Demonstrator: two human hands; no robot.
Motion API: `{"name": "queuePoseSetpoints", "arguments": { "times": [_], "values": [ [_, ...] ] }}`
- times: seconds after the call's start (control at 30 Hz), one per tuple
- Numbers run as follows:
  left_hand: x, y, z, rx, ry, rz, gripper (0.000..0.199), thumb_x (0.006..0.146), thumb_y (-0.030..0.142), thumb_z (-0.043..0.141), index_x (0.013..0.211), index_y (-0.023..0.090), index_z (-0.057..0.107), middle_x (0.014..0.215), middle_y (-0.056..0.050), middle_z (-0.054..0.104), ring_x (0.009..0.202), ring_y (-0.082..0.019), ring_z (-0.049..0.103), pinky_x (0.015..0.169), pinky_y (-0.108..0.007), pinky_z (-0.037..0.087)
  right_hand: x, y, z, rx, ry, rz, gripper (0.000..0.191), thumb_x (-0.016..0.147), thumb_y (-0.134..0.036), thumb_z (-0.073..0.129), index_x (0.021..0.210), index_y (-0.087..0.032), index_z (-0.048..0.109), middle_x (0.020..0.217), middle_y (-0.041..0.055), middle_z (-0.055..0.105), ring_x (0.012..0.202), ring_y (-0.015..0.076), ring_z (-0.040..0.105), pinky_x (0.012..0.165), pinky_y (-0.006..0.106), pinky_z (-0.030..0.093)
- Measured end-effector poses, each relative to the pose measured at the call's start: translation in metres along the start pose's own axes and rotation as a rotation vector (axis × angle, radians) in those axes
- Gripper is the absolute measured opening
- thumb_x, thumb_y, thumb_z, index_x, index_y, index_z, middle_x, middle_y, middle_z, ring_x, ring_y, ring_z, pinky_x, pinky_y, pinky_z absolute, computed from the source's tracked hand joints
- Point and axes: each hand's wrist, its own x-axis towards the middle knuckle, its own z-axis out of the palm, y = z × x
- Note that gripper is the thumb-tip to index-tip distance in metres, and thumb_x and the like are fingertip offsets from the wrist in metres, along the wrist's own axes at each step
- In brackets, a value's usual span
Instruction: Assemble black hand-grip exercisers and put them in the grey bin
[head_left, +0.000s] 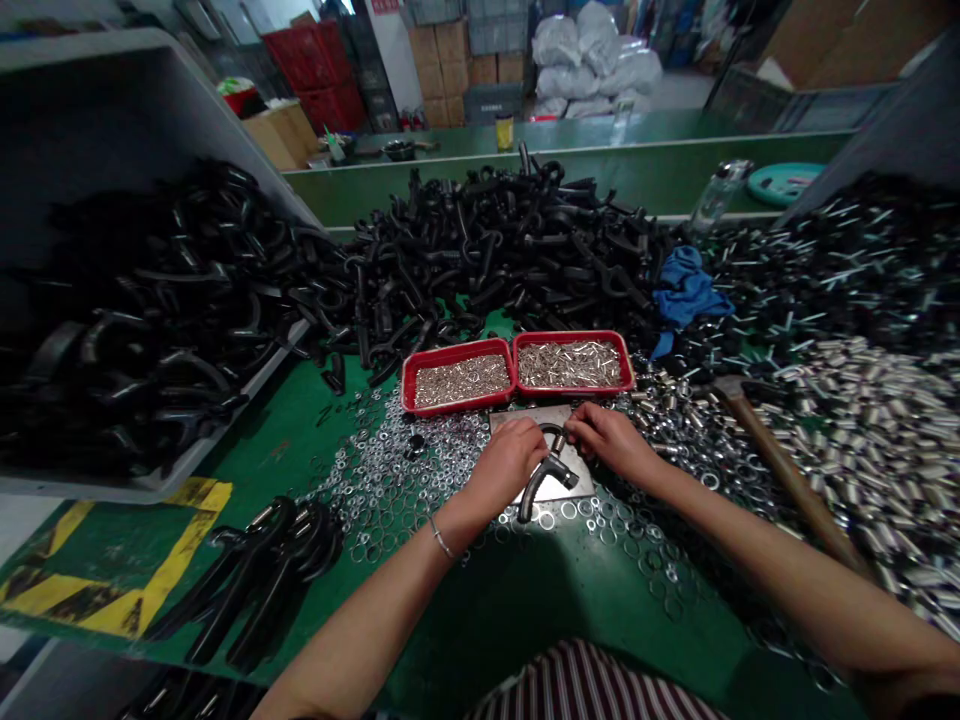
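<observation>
Black shackles point(150, 330) lie in a big heap inside a grey bin point(112, 487) on the left, and more of them spill over its edge onto the green table point(300, 440). Near the left edge of the table is a marking of yellow and black tape point(127, 570), and just beside it rests a smaller bunch of shackles point(255, 580). Steel washers point(390, 470) are scattered over the middle of the table, around a flat steel plate point(574, 470).

One black shackle point(544, 470) sits on this plate, and both hands are on it. The left hand point(504, 465), with a thin bracelet point(441, 538) on the wrist, covers the shackle, its fingers closed around it. The right hand point(609, 440) has its fingers together and clamped at the upper end of the shackle (the exact grip is partly hidden by the fingers themselves).

Two red trays point(517, 370) of small silver pins stand just beyond the plate, and behind them rises another heap of black shackles point(487, 250). Further right are a blue cloth point(686, 290) and a hammer point(787, 470) with a wooden handle, lying beside a wide spread of silver tubes point(862, 440).
</observation>
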Motion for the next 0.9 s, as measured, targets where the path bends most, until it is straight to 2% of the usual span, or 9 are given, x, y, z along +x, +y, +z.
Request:
{"name": "queuePoseSetpoints", "arguments": {
  "times": [0.07, 0.23, 0.37, 0.47, 0.57, 0.63, 0.7, 0.77, 0.9],
  "values": [
    [0.000, -0.001, 0.001, 0.002, 0.002, 0.000, 0.013, 0.096, 0.024, 0.057, 0.085, 0.018, 0.059, 0.093, -0.004, 0.062, 0.094, -0.022, 0.058, 0.090, -0.037, 0.046, 0.001, 0.000, 0.000, -0.131, -0.004, -0.031, 0.021, 0.100, -0.033, 0.048, 0.086, -0.020, 0.055, 0.074, 0.0026, 0.067, 0.059, 0.0162, 0.062, 0.057, 0.026, 0.047],
    [0.000, -0.001, 0.002, 0.027, -0.001, 0.003, 0.012, 0.096, 0.024, 0.057, 0.087, 0.018, 0.059, 0.093, -0.005, 0.061, 0.095, -0.022, 0.058, 0.090, -0.039, 0.046, 0.002, -0.009, 0.007, -0.726, 0.012, -0.268, 0.016, 0.100, -0.019, 0.047, 0.091, -0.015, 0.059, 0.088, 0.0133, 0.069, 0.082, 0.0242, 0.065, 0.071, 0.032, 0.046],
    [-0.002, 0.002, 0.003, 0.055, -0.002, 0.013, 0.012, 0.097, 0.022, 0.055, 0.087, 0.018, 0.059, 0.093, -0.006, 0.061, 0.093, -0.023, 0.058, 0.087, -0.039, 0.046, 0.001, -0.015, 0.003, -0.875, -0.089, -0.349, 0.016, 0.100, -0.018, 0.047, 0.098, -0.014, 0.063, 0.094, 0.0124, 0.069, 0.086, 0.0236, 0.065, 0.071, 0.031, 0.046],
    [-0.005, 0.003, 0.004, 0.136, 0.002, 0.053, 0.015, 0.098, 0.021, 0.051, 0.088, 0.018, 0.060, 0.095, -0.007, 0.062, 0.092, -0.024, 0.057, 0.087, -0.040, 0.045, -0.015, -0.002, -0.031, -0.821, -0.001, -0.306, 0.019, 0.100, -0.024, 0.048, 0.113, -0.018, 0.062, 0.106, 0.0105, 0.069, 0.093, 0.0217, 0.065, 0.077, 0.030, 0.048],
    [-0.008, 0.006, 0.004, 0.183, 0.008, 0.063, 0.017, 0.100, 0.021, 0.048, 0.089, 0.018, 0.061, 0.097, -0.007, 0.063, 0.091, -0.024, 0.058, 0.087, -0.040, 0.045, -0.055, 0.027, -0.081, -0.864, 0.348, -0.096, 0.027, 0.100, -0.024, 0.046, 0.121, -0.014, 0.058, 0.112, 0.0169, 0.066, 0.099, 0.0267, 0.062, 0.083, 0.036, 0.048],
    [-0.008, 0.007, 0.003, 0.154, 0.003, 0.039, 0.015, 0.099, 0.021, 0.050, 0.088, 0.018, 0.060, 0.095, -0.006, 0.063, 0.091, -0.023, 0.059, 0.086, -0.039, 0.045, -0.082, 0.052, -0.113, -1.047, 0.462, 0.067, 0.030, 0.097, -0.026, 0.048, 0.118, -0.007, 0.059, 0.109, 0.0231, 0.064, 0.101, 0.0332, 0.060, 0.084, 0.042, 0.046],
    [-0.006, 0.008, 0.002, 0.147, -0.005, 0.022, 0.014, 0.098, 0.021, 0.053, 0.087, 0.017, 0.060, 0.095, -0.006, 0.063, 0.091, -0.022, 0.059, 0.086, -0.038, 0.045, -0.099, 0.078, -0.136, -1.143, 0.446, 0.190, 0.031, 0.094, -0.031, 0.053, 0.110, -0.005, 0.061, 0.102, 0.0245, 0.064, 0.097, 0.0356, 0.059, 0.080, 0.042, 0.045],
    [-0.005, 0.008, 0.002, 0.181, -0.009, 0.026, 0.013, 0.098, 0.021, 0.053, 0.089, 0.017, 0.062, 0.096, -0.007, 0.063, 0.093, -0.023, 0.059, 0.087, -0.039, 0.046, -0.103, 0.097, -0.152, -1.119, 0.386, 0.270, 0.030, 0.094, -0.034, 0.053, 0.102, -0.008, 0.064, 0.097, 0.0233, 0.064, 0.093, 0.0353, 0.060, 0.076, 0.041, 0.044],
    [-0.010, 0.011, 0.002, 0.206, 0.016, 0.029, 0.016, 0.099, 0.023, 0.051, 0.093, 0.016, 0.064, 0.101, -0.009, 0.064, 0.097, -0.024, 0.058, 0.090, -0.040, 0.046, -0.094, 0.105, -0.173, -0.885, 0.246, 0.325, 0.024, 0.092, -0.035, 0.053, 0.085, -0.015, 0.065, 0.080, 0.0146, 0.066, 0.074, 0.0272, 0.061, 0.067, 0.036, 0.041]
  ]
}}
